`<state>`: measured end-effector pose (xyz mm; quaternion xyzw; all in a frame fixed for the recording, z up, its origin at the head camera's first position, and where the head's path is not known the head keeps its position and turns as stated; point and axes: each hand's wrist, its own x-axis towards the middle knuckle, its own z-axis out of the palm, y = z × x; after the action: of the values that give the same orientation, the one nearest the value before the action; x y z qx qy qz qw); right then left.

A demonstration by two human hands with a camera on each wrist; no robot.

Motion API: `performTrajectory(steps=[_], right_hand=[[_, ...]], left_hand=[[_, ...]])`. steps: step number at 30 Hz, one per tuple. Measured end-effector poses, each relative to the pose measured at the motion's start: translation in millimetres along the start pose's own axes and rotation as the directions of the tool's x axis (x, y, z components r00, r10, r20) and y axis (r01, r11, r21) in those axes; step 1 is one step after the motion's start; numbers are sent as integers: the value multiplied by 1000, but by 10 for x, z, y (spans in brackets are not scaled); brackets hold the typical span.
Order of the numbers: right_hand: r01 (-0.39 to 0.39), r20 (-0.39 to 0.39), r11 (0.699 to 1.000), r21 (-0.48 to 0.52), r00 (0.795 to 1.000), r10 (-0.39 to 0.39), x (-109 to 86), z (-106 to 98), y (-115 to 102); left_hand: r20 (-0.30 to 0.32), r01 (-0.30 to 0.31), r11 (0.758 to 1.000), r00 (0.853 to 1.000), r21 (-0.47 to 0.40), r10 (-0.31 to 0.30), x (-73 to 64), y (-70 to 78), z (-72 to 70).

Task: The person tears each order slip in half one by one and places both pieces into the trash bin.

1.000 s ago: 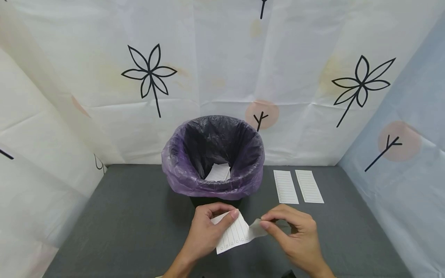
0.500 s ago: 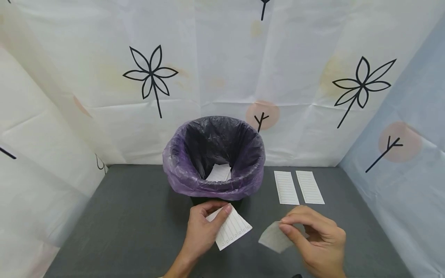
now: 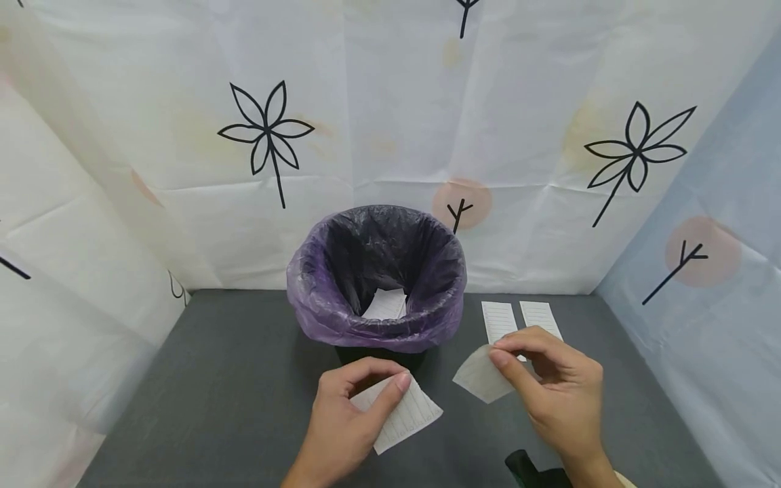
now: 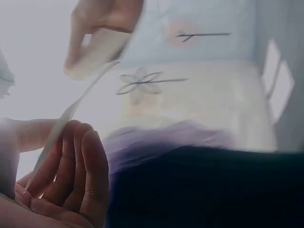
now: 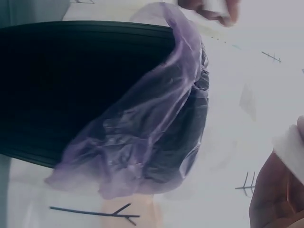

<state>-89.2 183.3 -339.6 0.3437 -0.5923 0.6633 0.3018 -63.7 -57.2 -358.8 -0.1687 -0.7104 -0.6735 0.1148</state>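
Note:
My left hand [image 3: 344, 417] pinches a lined paper piece [image 3: 409, 417] between thumb and fingers, in front of the bin. To its right, my right hand [image 3: 564, 379] pinches a second paper piece [image 3: 482, 376] by its corner, plain side showing. A gap separates the two pieces. In the left wrist view the left hand's piece [image 4: 54, 135] appears almost edge-on, and the other hand [image 4: 107, 16] is blurred above it. The purple-lined bin [image 3: 375, 335] stands just beyond both hands, with white paper [image 3: 386, 305] inside.
Two lined paper strips, a left one [image 3: 498, 318] and a right one [image 3: 539, 317], lie right of the bin, partly covered by the right hand. A dark object [image 3: 521, 468] shows by the right wrist. Patterned white cloth [image 3: 396, 102] encloses the grey tabletop [image 3: 232, 393].
The right hand has torn its piece away from the left hand's paper, moving right, then up a little. The left hand has shifted slightly left with its piece.

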Motion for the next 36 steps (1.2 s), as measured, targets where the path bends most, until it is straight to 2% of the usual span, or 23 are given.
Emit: performTrajectory(steps=[3,6,10,13,16,20,27,32,36], right_hand=[[-33,-5,999,-30,999,33,155,42,19],[-50,-7,998,-31,999,50,351,109,51],[-85,-13,996,-41,996,85,604,230,154],[-129,-22,988,-82,992,128,757,324,266],[-177,-29,980,-93,984,175,881,414,393],[-226,-21,969,-100,974,225,992,518,546],[-262,39,950,-168,962,272,1024,618,694],[-273,87,940,-203,951,295,989,633,721],[-272,104,938,-213,949,299,972,623,718]], left_hand=[[-32,-136,990,990,28,136,137,179,-109],[-100,-228,969,966,90,237,357,306,-225],[-199,-275,952,934,133,297,702,365,-340],[-249,-263,956,924,131,289,918,354,-372],[-266,-237,963,927,129,264,1066,301,-370],[-256,-203,969,938,144,234,1157,208,-360],[-228,-178,970,950,167,213,1180,162,-363],[-209,-146,975,961,165,180,1178,174,-364],[-208,-128,978,965,163,161,1177,172,-375]])
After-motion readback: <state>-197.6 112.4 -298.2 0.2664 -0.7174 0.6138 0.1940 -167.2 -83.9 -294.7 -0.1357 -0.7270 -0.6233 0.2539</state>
